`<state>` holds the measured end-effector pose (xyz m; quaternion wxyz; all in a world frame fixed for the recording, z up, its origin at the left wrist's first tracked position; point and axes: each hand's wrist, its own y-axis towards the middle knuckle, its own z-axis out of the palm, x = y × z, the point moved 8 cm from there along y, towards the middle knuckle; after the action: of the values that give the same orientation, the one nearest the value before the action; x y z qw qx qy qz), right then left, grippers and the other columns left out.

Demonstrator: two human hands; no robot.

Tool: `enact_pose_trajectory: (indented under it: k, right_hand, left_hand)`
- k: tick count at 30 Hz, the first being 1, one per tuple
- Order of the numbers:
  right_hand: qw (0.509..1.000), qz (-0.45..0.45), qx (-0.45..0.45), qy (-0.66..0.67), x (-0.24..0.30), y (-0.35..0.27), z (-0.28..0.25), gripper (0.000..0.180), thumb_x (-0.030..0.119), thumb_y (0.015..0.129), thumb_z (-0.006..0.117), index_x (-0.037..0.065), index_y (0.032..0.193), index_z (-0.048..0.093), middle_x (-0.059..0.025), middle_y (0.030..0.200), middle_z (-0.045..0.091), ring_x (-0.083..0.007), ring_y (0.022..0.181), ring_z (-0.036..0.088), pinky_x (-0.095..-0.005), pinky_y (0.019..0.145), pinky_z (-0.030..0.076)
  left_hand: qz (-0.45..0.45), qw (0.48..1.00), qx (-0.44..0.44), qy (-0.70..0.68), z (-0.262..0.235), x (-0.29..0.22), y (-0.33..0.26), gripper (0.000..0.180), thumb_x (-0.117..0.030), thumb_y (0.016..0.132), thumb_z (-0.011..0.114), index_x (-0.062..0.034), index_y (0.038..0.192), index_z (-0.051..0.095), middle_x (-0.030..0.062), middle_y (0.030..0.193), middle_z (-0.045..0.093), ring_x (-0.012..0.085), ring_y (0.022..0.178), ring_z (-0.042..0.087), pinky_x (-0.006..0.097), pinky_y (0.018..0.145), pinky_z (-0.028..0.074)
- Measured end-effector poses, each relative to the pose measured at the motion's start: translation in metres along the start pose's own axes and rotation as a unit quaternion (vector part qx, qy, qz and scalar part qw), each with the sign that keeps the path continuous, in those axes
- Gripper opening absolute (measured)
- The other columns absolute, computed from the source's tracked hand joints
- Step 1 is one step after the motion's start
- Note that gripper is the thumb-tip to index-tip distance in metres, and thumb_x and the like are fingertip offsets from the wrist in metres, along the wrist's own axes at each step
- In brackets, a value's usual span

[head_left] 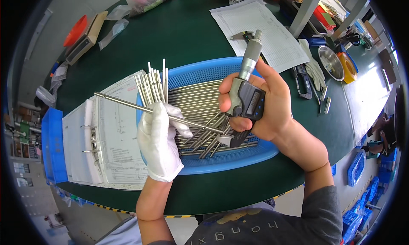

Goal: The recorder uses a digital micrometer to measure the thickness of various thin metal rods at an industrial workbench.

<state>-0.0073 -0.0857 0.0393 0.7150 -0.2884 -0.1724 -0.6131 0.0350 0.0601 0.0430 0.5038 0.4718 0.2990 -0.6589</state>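
A long metal rod (123,103) is pinched in my left hand (159,138), which wears a white glove. It slants down to the right, and its far end meets the jaws of a digital micrometer (247,98). My bare right hand (272,100) is closed around the micrometer's frame, with the thimble pointing up and away. A bundle of thin metal rods (152,85) stands up behind the gloved fingers; whether the left hand also grips it I cannot tell. Below both hands, a blue plastic basket (213,165) holds many metal rods (196,96), some lying parallel, others crossed.
A ring binder with a drawing sheet (123,147) lies open at left, beside a blue bin (53,145). Behind the basket are paper sheets (268,32) with a caliper (242,35) on them. At right lie another micrometer (304,81), a white glove (313,66) and a metal bowl (331,62).
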Motion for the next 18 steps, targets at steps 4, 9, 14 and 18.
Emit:
enact_pose_trajectory:
  k: [4,9,14,18]
  right_hand:
    - [1.000,0.000,0.016,0.011,-0.0023,-0.0002,0.0017,0.062,0.050,0.085,0.018,-0.002,0.084,0.051,-0.0158,0.067,0.054,-0.0163,0.035,0.039,-0.0244,0.034,0.035]
    - [1.000,-0.010,0.018,-0.003,-0.0014,-0.0005,0.0004,0.065,0.054,0.083,0.020,-0.003,0.084,0.052,-0.0164,0.068,0.055,-0.0166,0.036,0.041,-0.0245,0.034,0.035]
    - [0.999,-0.006,0.033,-0.001,-0.0022,-0.0005,0.0008,0.065,0.056,0.080,0.028,-0.004,0.083,0.054,-0.0145,0.066,0.057,-0.0152,0.041,0.045,-0.0233,0.038,0.037]
    - [0.998,-0.022,0.021,-0.053,0.0006,-0.0008,0.0010,0.064,0.058,0.079,0.034,-0.003,0.081,0.054,-0.0125,0.065,0.057,-0.0133,0.042,0.046,-0.0223,0.038,0.036]
  left_hand:
    - [0.021,0.999,0.009,0.024,0.0009,-0.0011,-0.0012,0.021,-0.018,0.089,0.040,0.0000,0.081,0.049,0.0093,0.072,0.052,0.0106,0.053,0.050,0.023,0.047,0.045]
    - [0.006,1.000,0.005,0.004,0.0005,0.0009,-0.0007,0.021,-0.017,0.089,0.040,0.0001,0.081,0.048,0.0092,0.071,0.051,0.0108,0.052,0.050,0.024,0.047,0.045]
    - [0.001,1.000,0.000,-0.003,-0.0007,0.0008,-0.0012,0.021,-0.017,0.089,0.039,0.0002,0.080,0.048,0.0094,0.070,0.051,0.0113,0.052,0.049,0.023,0.047,0.044]
    - [-0.002,1.000,0.000,-0.013,0.0002,-0.0001,-0.0010,0.021,-0.016,0.089,0.039,0.0001,0.080,0.048,0.0097,0.070,0.050,0.0118,0.052,0.049,0.024,0.047,0.044]
